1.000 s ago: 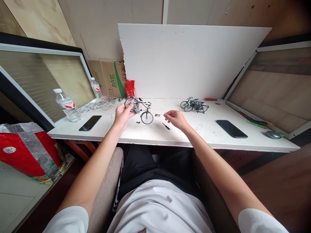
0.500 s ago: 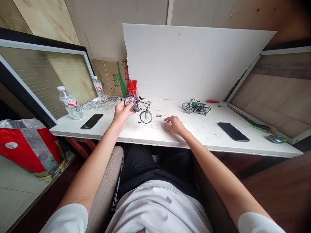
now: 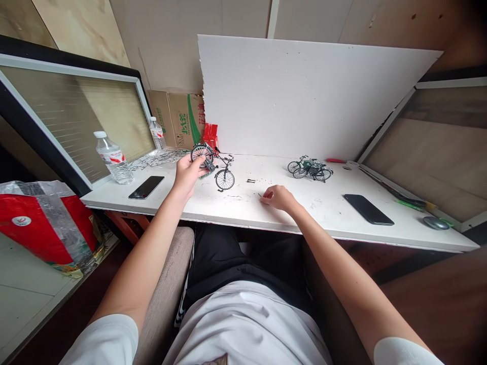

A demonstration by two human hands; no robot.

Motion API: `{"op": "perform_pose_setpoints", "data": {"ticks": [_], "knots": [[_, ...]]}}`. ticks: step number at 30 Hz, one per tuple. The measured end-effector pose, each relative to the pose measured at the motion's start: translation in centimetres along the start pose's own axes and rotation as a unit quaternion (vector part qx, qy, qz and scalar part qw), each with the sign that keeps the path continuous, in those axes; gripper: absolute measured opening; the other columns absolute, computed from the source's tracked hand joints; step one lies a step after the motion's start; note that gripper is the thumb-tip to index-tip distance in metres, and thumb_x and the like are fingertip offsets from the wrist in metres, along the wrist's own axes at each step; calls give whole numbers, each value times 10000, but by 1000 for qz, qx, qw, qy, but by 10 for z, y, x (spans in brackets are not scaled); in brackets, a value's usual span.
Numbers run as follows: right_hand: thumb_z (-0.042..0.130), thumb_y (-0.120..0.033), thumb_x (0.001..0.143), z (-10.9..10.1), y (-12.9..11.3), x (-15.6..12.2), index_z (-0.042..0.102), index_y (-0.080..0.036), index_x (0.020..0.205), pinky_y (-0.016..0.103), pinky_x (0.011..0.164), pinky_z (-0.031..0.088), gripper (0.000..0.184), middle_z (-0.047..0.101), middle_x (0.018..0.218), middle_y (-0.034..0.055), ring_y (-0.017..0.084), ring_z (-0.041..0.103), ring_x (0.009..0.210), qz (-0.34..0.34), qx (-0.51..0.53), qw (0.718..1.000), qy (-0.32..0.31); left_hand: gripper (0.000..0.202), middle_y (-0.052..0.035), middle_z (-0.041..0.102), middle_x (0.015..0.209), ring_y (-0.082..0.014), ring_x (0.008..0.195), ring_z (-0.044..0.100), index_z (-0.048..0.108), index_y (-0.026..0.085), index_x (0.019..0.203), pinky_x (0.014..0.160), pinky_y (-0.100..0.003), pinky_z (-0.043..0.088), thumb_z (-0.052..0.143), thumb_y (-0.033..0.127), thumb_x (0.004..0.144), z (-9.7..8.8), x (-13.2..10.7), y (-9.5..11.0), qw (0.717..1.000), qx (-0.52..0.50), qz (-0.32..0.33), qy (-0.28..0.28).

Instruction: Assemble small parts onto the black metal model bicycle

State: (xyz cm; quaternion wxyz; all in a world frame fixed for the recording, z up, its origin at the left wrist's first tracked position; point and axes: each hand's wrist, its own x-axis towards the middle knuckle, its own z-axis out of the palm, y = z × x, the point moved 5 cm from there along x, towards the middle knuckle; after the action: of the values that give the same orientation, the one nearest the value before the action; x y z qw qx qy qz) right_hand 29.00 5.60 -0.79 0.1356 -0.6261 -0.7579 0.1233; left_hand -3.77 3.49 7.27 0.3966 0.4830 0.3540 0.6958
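Observation:
My left hand (image 3: 186, 175) grips a small black model bicycle (image 3: 222, 165) around its rear wheel and holds it tilted above the table. The bicycle's front wheel points down and to the right; my fingers hide part of the rear. Low over the tabletop, my right hand (image 3: 277, 197) has its thumb and fingertips pinched together. A thin, tiny tip shows at the fingertips, too small to name. Just beyond that hand lies a small black part (image 3: 251, 181) with several specks around it. Another dark bit (image 3: 220, 190) rests below the bicycle's front wheel.
Several finished-looking model bicycles (image 3: 310, 168) stand at the back right. Phones lie on the left (image 3: 146, 187) and right (image 3: 368, 209). A water bottle (image 3: 114, 158) stands on the left, near black part frames (image 3: 152, 159). A white board (image 3: 315, 101) leans behind the table (image 3: 228, 213).
My right hand's fingers have closed into a pinch near the tabletop. My left hand and the bicycle sit slightly further left. The whole view has shifted a little.

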Motion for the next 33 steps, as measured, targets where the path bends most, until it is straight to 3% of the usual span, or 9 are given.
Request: {"op": "perform_pose_setpoints", "data": {"ticks": [6,11,16,24,33], "knots": [[671,-438,1049,0,-16,-2,797,-194,1171,307,796,520,300,814,1197,141,267,747,1055,-24,-1,996,86,321,-112,818,1000,-259,968,825,729,147,1076,969,-464,665,831,349,850,0,3,-1,1000,0,-13,-4],[761,-424,996,1,-9,1,814,-187,1125,307,789,524,276,818,1170,138,270,752,1028,-11,-35,999,12,312,-114,812,1005,-261,958,825,726,151,1083,949,-447,668,826,351,865,-3,4,4,1000,-13,-10,-9],[761,-308,993,-3,5,4,827,-181,1029,298,766,521,148,831,1130,123,251,757,983,-2,-33,998,-48,313,-100,799,1006,-253,970,822,720,164,1092,946,-425,666,834,360,877,1,1,7,999,-18,-8,-30],[674,-244,1032,2,11,8,817,-177,1066,323,797,525,162,821,1177,149,270,752,998,-11,-37,998,-45,320,-105,811,1052,-272,1010,815,733,161,1101,927,-403,664,827,348,859,14,-8,11,998,-12,-6,-62],[653,-246,1031,4,19,14,796,-195,1057,330,815,528,154,811,1189,127,259,733,999,-14,-8,1000,-21,308,-124,804,1069,-305,1025,819,744,160,1109,930,-434,654,804,343,870,13,-7,5,998,0,-18,-64]]}}
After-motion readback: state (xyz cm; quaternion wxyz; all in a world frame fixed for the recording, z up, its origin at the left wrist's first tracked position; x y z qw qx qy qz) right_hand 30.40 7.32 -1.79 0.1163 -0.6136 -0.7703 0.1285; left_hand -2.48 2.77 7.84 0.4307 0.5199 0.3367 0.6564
